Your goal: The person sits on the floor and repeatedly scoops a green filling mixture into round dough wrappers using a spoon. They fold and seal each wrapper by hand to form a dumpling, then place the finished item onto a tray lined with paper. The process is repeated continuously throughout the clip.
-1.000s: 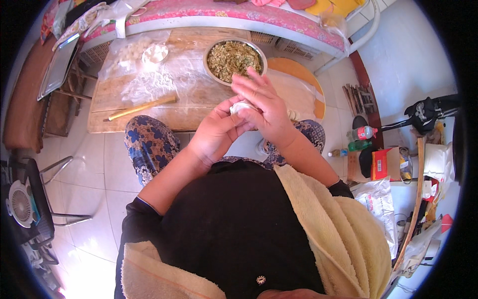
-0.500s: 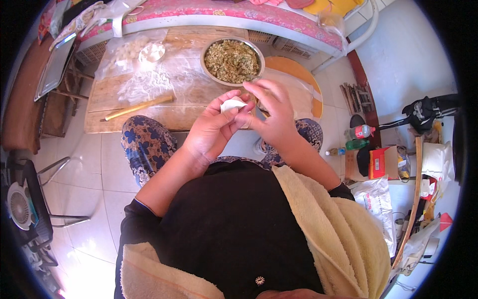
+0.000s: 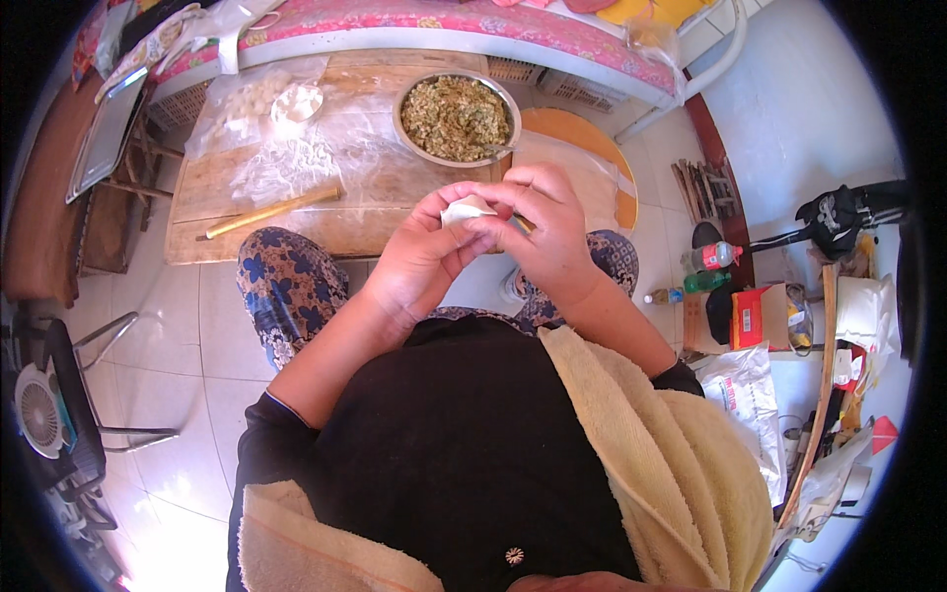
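Between my hands, just above the near edge of the low wooden table (image 3: 375,219), is a small white dumpling (image 3: 466,210), its wrapper folded over. My left hand (image 3: 422,245) cups it from the left, thumb along its near side. The fingers of my right hand (image 3: 541,219) pinch the dumpling's right edge; its underside is hidden by the hands. Beyond them stands a steel bowl (image 3: 397,126) of chopped green-brown filling (image 3: 456,116), a utensil handle at its right rim. A yellowish rolling pin (image 3: 271,213) lies on the table to the left.
Loose flour (image 3: 286,166) covers plastic sheeting, beside a small bowl of flour (image 3: 297,105) and several pale dough pieces (image 3: 247,102). A round yellow stool (image 3: 619,158) with a sheet on it stands right of the table. Bottles (image 3: 712,258) and boxes line the right wall.
My right fingers have come down from a raised, spread pose and closed on the dumpling's edge. The left hand keeps holding it in nearly the same place.
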### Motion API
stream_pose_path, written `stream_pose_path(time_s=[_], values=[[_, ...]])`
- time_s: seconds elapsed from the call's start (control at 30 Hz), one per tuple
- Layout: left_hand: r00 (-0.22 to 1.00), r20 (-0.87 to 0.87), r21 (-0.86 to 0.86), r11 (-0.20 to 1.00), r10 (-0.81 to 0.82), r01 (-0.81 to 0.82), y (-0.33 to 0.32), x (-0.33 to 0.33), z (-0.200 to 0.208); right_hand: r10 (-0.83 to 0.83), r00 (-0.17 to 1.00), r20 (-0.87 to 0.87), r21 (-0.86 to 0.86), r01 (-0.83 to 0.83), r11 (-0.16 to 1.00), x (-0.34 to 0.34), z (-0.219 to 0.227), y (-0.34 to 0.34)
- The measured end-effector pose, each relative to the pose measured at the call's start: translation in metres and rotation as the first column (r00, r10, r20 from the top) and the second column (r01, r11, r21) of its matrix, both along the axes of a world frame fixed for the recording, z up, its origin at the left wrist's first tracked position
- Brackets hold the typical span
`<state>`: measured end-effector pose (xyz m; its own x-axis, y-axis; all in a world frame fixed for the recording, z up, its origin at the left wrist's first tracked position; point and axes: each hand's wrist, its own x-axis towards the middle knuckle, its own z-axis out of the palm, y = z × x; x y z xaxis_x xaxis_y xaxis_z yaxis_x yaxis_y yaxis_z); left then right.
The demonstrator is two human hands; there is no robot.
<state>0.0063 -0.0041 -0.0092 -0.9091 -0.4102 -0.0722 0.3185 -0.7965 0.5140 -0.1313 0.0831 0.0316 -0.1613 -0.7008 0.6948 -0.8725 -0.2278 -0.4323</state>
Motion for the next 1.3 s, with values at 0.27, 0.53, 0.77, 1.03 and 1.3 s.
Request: stream_pose_path(time_s=[0.27, 0.53, 0.77, 1.03, 1.3], values=[[0.998, -0.014, -0.019, 0.998, -0.054, 0.054, 0.003, -0.001, 0.002, 0.074, 0.996, -0.056, -0.019, -0.075, 0.997, -0.005, 0.001, 0.004], [0.998, 0.046, -0.142, 0.989, -0.030, 0.037, 0.005, 0.001, 0.009, 0.080, 0.994, -0.068, 0.021, -0.079, 0.997, -0.004, 0.004, 0.001], [0.996, 0.064, -0.169, 0.983, -0.062, 0.073, 0.006, 0.001, 0.011, 0.138, 0.990, -0.041, 0.070, -0.135, 0.988, -0.004, 0.005, 0.004], [0.983, 0.168, -0.509, 0.861, 0.078, 0.019, 0.003, 0.003, 0.019, 0.148, 0.976, -0.159, 0.033, -0.145, 0.989, -0.002, 0.012, 0.000], [0.992, 0.074, -0.671, 0.741, 0.100, -0.025, 0.005, 0.003, 0.007, 0.204, 0.969, -0.140, 0.065, -0.196, 0.978, -0.008, 0.016, -0.001]])
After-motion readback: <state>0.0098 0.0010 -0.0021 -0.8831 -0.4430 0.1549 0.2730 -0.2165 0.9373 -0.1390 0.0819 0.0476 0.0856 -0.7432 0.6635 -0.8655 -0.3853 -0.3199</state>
